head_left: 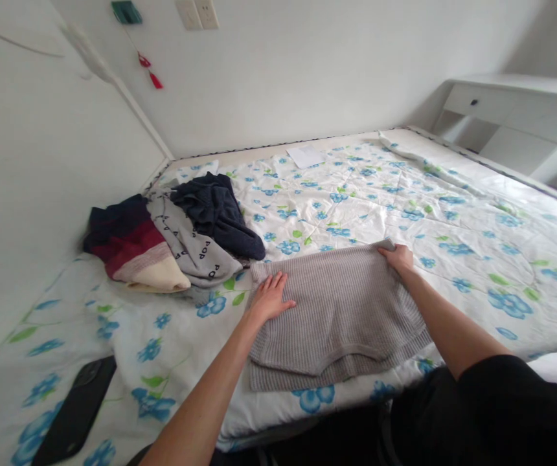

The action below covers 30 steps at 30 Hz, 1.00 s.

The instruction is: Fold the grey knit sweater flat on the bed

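The grey sweater (pixel 337 310) lay flat and folded on the flowered bed (pixel 405 213), near its front edge, its long axis running across the bed from left to right, with a lower layer showing along the near hem. The left hand (pixel 271 296) rested on the sweater's left edge, palm down, fingers spread and released, gripping nothing. The right hand (pixel 397 257) lay on the far right corner, fingers curled over the knit; whether it pinched the cloth I could not tell. Just left of the sweater sat a heap of clothes (pixel 176 243), dark, striped and grey. A black phone (pixel 77 411) lay at the near left, partly cut off. The sweater's sleeves were hidden.
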### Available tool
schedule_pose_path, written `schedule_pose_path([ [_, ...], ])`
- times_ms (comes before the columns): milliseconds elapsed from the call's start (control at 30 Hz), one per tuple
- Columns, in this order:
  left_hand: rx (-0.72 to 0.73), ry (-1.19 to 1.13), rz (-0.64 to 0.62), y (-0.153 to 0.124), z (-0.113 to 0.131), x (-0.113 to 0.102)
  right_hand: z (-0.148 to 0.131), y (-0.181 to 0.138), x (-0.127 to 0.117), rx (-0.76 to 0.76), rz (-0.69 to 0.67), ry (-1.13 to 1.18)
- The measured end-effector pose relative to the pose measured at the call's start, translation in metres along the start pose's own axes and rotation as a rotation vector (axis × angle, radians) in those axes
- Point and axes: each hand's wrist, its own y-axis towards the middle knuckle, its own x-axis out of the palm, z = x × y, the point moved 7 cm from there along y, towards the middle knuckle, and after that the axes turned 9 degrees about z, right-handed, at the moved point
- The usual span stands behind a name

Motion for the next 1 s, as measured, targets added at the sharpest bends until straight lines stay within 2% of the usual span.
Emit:
schedule_pose_path([
  [67,-0.003,0.003,-0.010,-0.001,0.001,0.000,-0.014,-0.012,-0.002,-0.096,0.029,-0.102],
  [200,-0.008,0.009,-0.015,-0.002,0.003,0.000,-0.042,-0.037,-0.017,-0.250,0.235,-0.207],
  [267,-0.007,0.005,-0.009,-0.002,0.003,0.000,-0.062,-0.052,-0.014,-0.339,0.232,-0.212],
  [367,-0.008,-0.006,-0.004,-0.001,0.003,0.001,-0.107,-0.087,0.011,-0.537,0.084,-0.179],
  [500,-0.008,-0.023,0.013,0.001,0.002,0.002,-0.172,-0.169,0.063,-0.891,-0.237,-0.111],
  [567,-0.005,-0.031,0.023,0.001,0.001,0.002,-0.187,-0.205,0.083,-1.024,-0.396,-0.121],
  [633,0.001,-0.037,0.024,0.002,0.001,0.002,-0.188,-0.219,0.092,-1.077,-0.483,-0.148],
  [733,0.006,-0.037,0.014,0.002,0.000,0.001,-0.168,-0.197,0.085,-1.013,-0.458,-0.206],
  [900,0.002,-0.041,0.002,0.002,-0.001,0.000,-0.099,-0.111,0.058,-0.645,-0.325,-0.344],
  [1000,0.011,-0.041,0.012,0.003,-0.002,0.001,-0.068,-0.076,0.047,-0.524,-0.286,-0.390],
])
